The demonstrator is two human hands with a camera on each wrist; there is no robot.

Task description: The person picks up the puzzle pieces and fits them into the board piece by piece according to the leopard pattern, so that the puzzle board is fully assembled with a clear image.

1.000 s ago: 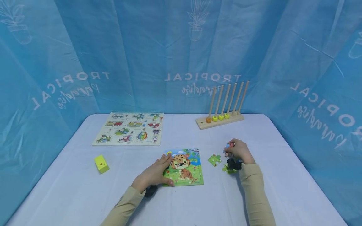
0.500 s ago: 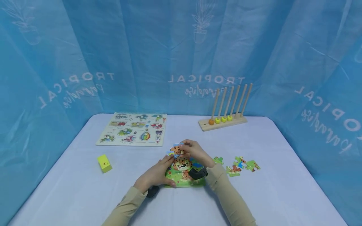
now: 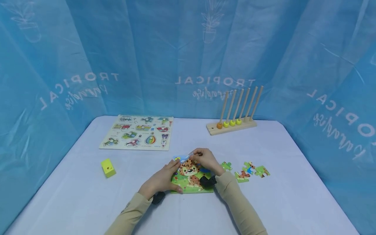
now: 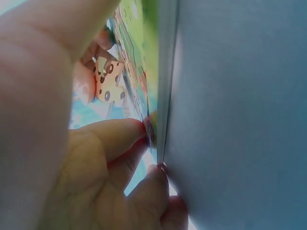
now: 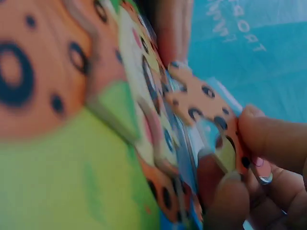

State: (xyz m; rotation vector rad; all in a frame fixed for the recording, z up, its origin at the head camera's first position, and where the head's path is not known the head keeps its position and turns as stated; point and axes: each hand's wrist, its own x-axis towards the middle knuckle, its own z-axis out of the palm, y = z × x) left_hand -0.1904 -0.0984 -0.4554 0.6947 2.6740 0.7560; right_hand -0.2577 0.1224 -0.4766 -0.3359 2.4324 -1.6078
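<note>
A jigsaw board with a spotted leopard cub on green grass lies in front of me. My left hand rests along its left side, thumb at the near edge and fingertips at the upper left. In the left wrist view its fingertips press on the board's rim. My right hand is over the board's top part and pinches an orange, black-spotted puzzle piece between thumb and fingers. The piece is tilted, close over the leopard's head, and mostly hidden by the hand in the head view.
Several loose puzzle pieces lie right of the board. A vehicle peg puzzle is at the back left, with a yellow block nearer. A wooden bead rack with upright rods stands at the back right. Blue curtains surround the table.
The right hand has gone from the loose pieces to the board, bringing the spotted piece, then lowered it towards the leopard's head. The left hand stays on the board.
</note>
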